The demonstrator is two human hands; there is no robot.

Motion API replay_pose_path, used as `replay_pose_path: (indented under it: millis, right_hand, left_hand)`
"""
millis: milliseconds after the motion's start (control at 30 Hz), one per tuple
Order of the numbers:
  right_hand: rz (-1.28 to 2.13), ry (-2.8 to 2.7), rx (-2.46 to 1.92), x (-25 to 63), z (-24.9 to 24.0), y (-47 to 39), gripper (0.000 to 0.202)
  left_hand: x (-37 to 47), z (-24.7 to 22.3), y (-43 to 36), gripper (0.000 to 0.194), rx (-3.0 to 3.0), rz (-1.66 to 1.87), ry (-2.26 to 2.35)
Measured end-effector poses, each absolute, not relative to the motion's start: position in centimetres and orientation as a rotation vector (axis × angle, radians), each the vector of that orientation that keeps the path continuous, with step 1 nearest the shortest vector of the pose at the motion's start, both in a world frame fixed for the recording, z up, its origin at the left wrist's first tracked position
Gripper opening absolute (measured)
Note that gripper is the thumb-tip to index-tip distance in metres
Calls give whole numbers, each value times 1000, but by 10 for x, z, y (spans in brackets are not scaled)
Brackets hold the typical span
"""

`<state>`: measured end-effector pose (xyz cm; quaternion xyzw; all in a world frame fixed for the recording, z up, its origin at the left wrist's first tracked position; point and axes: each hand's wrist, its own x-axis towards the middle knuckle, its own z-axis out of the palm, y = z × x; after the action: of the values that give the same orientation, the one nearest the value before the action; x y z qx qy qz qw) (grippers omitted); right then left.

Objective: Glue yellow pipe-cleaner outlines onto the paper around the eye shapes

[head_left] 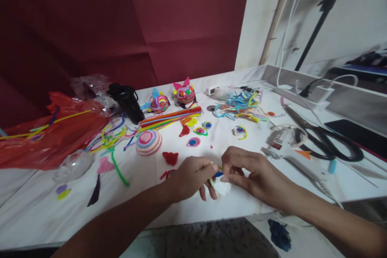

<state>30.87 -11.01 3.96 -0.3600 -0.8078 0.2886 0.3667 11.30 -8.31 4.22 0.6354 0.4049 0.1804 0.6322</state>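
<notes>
Near the table's front edge, my left hand (193, 175) and my right hand (246, 171) come together over a small piece of white backing (222, 186). Between my fingertips is a blue pipe cleaner piece (218, 174) with yellowish pipe cleaner at its edge. The left thumb and forefinger pinch its left side, where a pale strand hangs down; the right thumb and forefinger pinch the right side. My fingers hide part of it. Just beyond lie a dark red fuzzy shape (170, 158) and several eye-shaped pipe cleaner pieces, one of them pink and blue (193, 142).
Two colourful fuzzy animal heads (185, 93) stand at the back beside a pipe cleaner bundle (172, 118). A striped dome (148, 142) and red plastic bag (54, 137) are left. Right are a glue gun (299, 157), large scissors (326, 139), a phone (359, 135) and a power strip (305, 96).
</notes>
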Motion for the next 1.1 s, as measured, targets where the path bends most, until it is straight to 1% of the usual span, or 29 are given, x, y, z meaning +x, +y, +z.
replay_pose_path:
  millis: [133, 300, 433, 567, 633, 767, 867, 967, 1100]
  right_hand:
    - [654, -2097, -887, 307, 39, -105, 15]
    - [552, -2085, -950, 303, 36, -102, 7]
    - [324, -2073, -1070, 299, 32, -105, 2]
    - [39, -2038, -1097, 292, 29, -112, 4]
    - [-5, -2035, -1095, 288, 29, -116, 4]
    - [-100, -2022, -1109, 282, 29, -122, 11]
    - [-161, -2002, -1111, 279, 29, -124, 12]
    - [-164, -1983, -1114, 277, 29, -126, 12]
    - [-254, -1970, -1160, 274, 28, -130, 13]
  left_hand:
    - [111, 41, -80, 37, 1437, 448, 887]
    - [108, 41, -78, 35, 1357, 492, 876]
    - [109, 40, -78, 35, 1289, 561, 893]
    - [112, 38, -79, 36, 1214, 648, 910]
    - [114, 39, -80, 35, 1207, 684, 915]
    - [117, 40, -83, 33, 1244, 765, 871]
    - [120, 41, -85, 32, 1272, 806, 849]
    - [122, 41, -86, 30, 1301, 820, 888]
    - [123, 34, -88, 27, 1405, 872, 985]
